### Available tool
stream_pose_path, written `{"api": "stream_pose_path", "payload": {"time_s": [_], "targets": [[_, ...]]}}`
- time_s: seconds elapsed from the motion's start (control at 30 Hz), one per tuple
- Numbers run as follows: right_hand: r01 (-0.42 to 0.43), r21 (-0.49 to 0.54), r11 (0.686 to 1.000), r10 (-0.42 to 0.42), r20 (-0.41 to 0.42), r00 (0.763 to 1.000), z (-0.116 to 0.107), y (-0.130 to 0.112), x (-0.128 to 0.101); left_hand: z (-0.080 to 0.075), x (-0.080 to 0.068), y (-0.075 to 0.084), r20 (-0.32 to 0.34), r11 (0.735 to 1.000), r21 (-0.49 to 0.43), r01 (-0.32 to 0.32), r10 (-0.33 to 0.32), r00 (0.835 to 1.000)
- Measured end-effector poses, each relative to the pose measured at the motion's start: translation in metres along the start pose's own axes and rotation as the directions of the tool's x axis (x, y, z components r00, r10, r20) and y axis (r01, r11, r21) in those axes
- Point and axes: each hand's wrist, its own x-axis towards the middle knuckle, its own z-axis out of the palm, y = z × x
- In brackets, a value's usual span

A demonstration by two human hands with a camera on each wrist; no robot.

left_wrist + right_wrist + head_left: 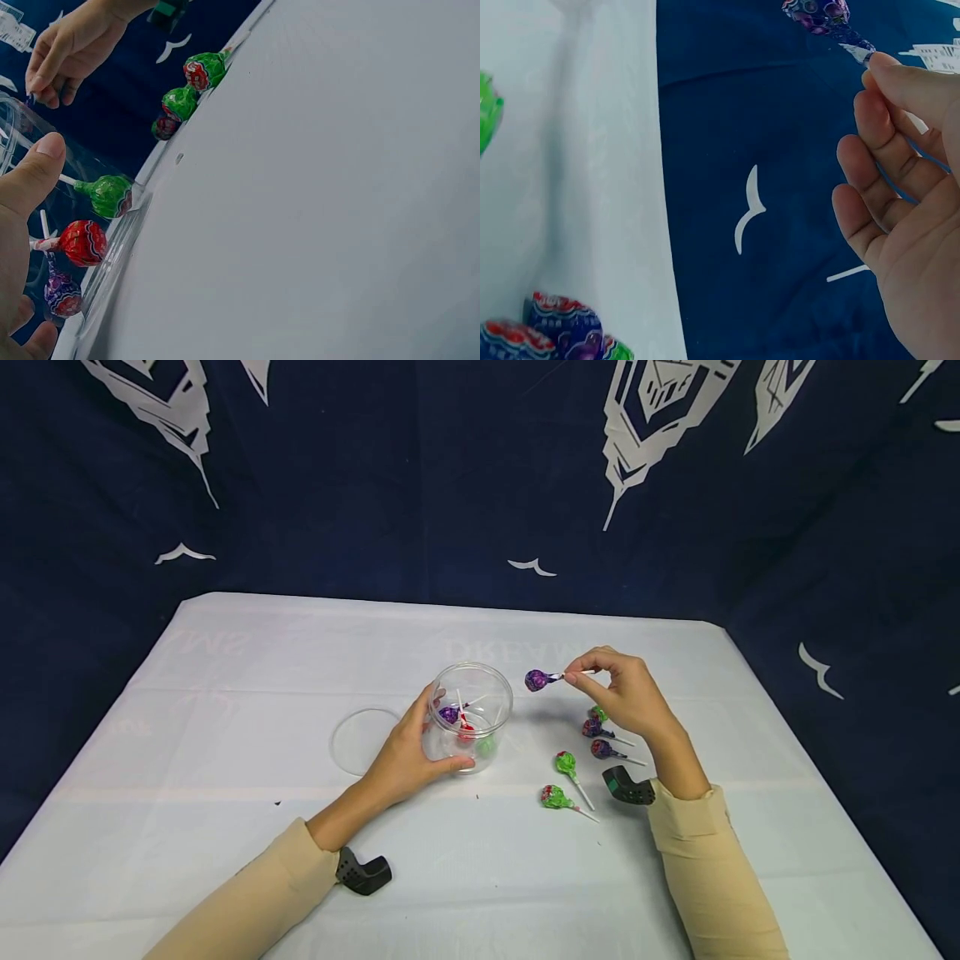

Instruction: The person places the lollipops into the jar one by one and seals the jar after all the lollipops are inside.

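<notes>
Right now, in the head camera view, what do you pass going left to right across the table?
Clear lid → left hand → clear tub → purple lollipop pinched in the air → right hand.

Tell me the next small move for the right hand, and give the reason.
Probably carry the purple lollipop left over the clear cup and drop it in: the right hand pinches its stick beside the open rim, and the left hand steadies the cup.
</notes>
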Motion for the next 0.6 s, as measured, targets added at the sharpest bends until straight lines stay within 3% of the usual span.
{"api": "stream_pose_path", "payload": {"time_s": [0.6], "targets": [[0.039, 0.132, 0.99, -0.036, -0.024, 0.999, 0.006, -0.021, 0.008, 0.0, 0.001, -0.001, 0.006, 1.0, 0.01, 0.005, -0.005, 1.0]]}}
